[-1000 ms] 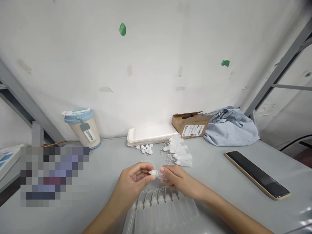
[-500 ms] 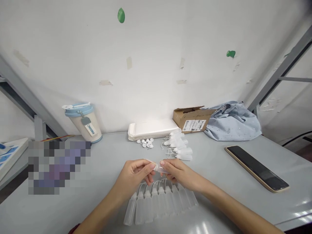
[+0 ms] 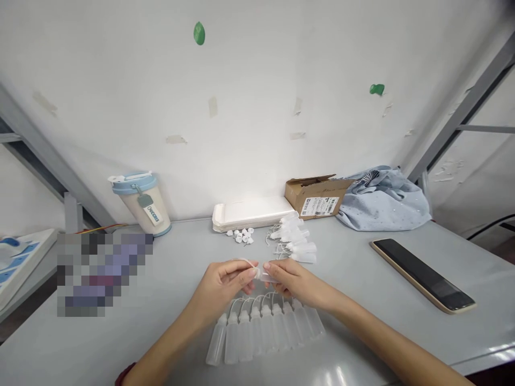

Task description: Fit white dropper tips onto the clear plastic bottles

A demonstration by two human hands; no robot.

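Between my hands is a small translucent plastic bottle (image 3: 266,276) lying on its side. My left hand (image 3: 233,279) pinches the white cap (image 3: 257,273) at its neck, from which a thin white tube or strap curves back over the fingers. My right hand (image 3: 292,277) is closed round the bottle's body and covers most of it. Just below the hands lies a row of several similar bottles (image 3: 255,335), side by side, with thin curved tubes at their tops. Beyond them is a loose pile of more bottles (image 3: 303,248), and left of it several small white caps (image 3: 243,235).
White flat boxes or trays (image 3: 253,213) are stacked against the wall, beside an open cardboard box (image 3: 317,198) and a blue cloth bag (image 3: 386,201). A phone (image 3: 422,274) lies at right. A blue-lidded cup (image 3: 145,206) stands at left, near a pixelated patch and a power strip (image 3: 24,257).
Both hands stay on the bottle and cap, with only slight finger movement. The whole view has shifted a little.
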